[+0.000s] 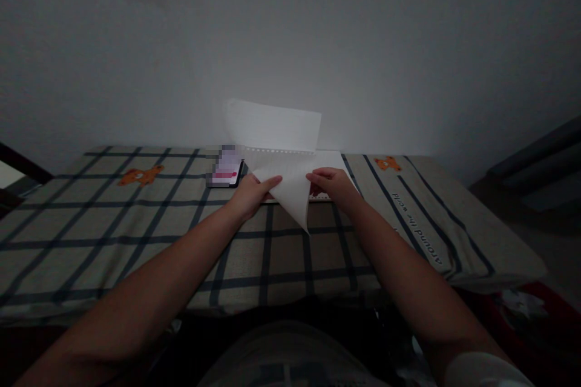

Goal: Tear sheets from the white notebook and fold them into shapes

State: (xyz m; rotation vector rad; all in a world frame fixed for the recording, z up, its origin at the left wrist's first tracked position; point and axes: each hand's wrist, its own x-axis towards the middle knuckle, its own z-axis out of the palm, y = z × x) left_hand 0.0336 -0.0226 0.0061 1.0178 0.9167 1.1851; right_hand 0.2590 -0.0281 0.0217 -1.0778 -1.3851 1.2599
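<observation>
my left hand (251, 193) and right hand (333, 184) both pinch a folded paper sheet (293, 193) near the plaid table's (136, 236) far edge; phone (226, 170) just left

a dim room: a bare pale wall (363, 42) rises behind a checked, bear-printed cloth (113, 236) covering the surface.

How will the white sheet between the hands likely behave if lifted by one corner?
Probably floppy: the sheet is thin and already folded to a point. Likely very light: a page of the notebook behind it stands up unsupported. It might slide on the cloth; left hand and right hand both touch it.
</observation>
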